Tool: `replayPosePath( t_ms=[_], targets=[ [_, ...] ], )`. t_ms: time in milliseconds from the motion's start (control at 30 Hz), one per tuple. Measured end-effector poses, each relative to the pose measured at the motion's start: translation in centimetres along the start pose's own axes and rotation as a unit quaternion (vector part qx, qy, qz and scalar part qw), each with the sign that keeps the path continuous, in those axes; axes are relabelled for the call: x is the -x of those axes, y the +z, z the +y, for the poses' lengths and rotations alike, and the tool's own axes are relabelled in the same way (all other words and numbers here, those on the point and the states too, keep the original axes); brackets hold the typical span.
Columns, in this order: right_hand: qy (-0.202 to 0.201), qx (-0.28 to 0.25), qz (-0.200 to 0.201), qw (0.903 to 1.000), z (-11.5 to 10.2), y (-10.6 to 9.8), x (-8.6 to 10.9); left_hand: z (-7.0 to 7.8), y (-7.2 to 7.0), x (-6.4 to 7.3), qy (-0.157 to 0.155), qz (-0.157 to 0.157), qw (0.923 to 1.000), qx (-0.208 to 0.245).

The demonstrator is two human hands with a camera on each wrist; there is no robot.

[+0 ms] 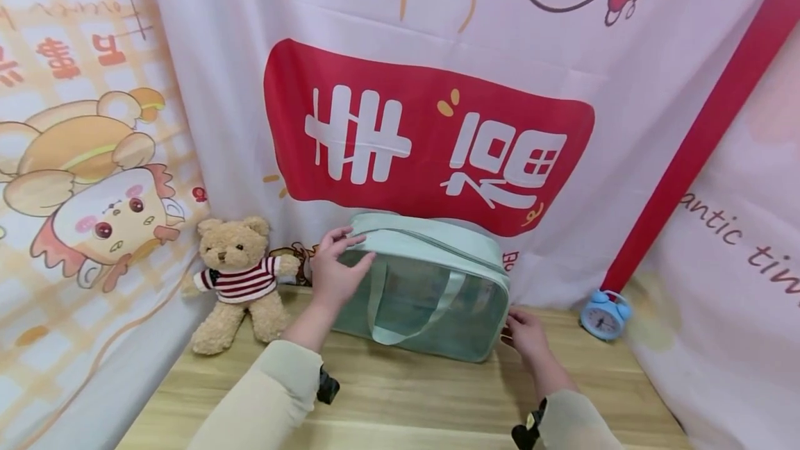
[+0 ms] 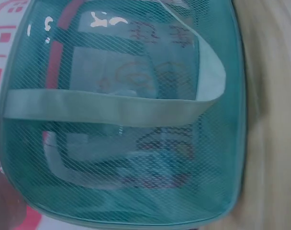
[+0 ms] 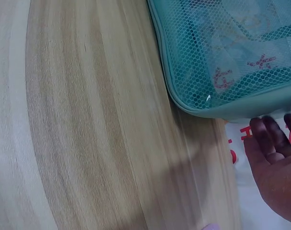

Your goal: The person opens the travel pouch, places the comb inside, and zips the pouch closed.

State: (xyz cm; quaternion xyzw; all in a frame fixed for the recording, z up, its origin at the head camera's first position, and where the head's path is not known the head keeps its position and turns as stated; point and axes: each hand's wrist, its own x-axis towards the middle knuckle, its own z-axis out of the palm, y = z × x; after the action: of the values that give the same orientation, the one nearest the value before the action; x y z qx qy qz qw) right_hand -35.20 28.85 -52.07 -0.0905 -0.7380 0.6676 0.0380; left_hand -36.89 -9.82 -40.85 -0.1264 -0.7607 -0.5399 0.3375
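Observation:
A mint-green toiletry bag [image 1: 471, 325] with see-through mesh sides stands upright on the wooden table. Its zipper [image 1: 431, 245] runs along the top edge, and a fabric strap handle [image 1: 445, 297] hangs down the front. My left hand [image 1: 334, 275] is at the bag's upper left corner, thumb and fingers spread apart. At the lower right side is my right hand [image 1: 528, 335], its fingers loosely bent beside the bag's end. The right wrist view has this hand [image 3: 279, 177] with fingertips right by the bag's edge. Mesh and strap [image 2: 107, 108] fill most of the left wrist view.
A teddy bear [image 1: 240, 283] in a striped sweater sits left of the bag. On the right stands a small blue alarm clock [image 1: 603, 315]. Printed cloth [image 1: 431, 137] hangs directly behind the bag and on both sides of the table [image 1: 387, 401].

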Motion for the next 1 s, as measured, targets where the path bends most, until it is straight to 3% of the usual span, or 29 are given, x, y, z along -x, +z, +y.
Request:
replayPosePath(
  t_ms=[100,300,467,800,900,1000],
  targets=[
    [0.004,-0.029,0.003,0.9996,0.1,-0.2,0.0,-0.9,0.4,0.6,0.017,0.033,0.9993,0.003],
    [0.028,-0.09,0.027,0.9952,-0.4,-0.8,0.0,-1.7,1.3,1.1,0.021,0.059,0.998,-0.01],
    [0.052,-0.128,0.009,0.9903,-1.1,-0.2,0.0,-1.9,1.1,1.3,0.02,0.08,0.9962,-0.028],
    [0.097,-0.216,-0.021,0.9713,-2.6,-0.3,0.2,-2.2,0.6,1.9,0.022,0.079,0.9959,-0.038],
    [0.105,-0.219,-0.024,0.9699,-3.3,-0.6,0.4,-2.4,0.7,2.0,0.018,0.079,0.9958,-0.041],
    [0.109,-0.209,0.0,0.9718,-4.1,-0.7,0.5,-2.4,0.8,1.9,0.02,0.078,0.996,-0.04]
  ],
)
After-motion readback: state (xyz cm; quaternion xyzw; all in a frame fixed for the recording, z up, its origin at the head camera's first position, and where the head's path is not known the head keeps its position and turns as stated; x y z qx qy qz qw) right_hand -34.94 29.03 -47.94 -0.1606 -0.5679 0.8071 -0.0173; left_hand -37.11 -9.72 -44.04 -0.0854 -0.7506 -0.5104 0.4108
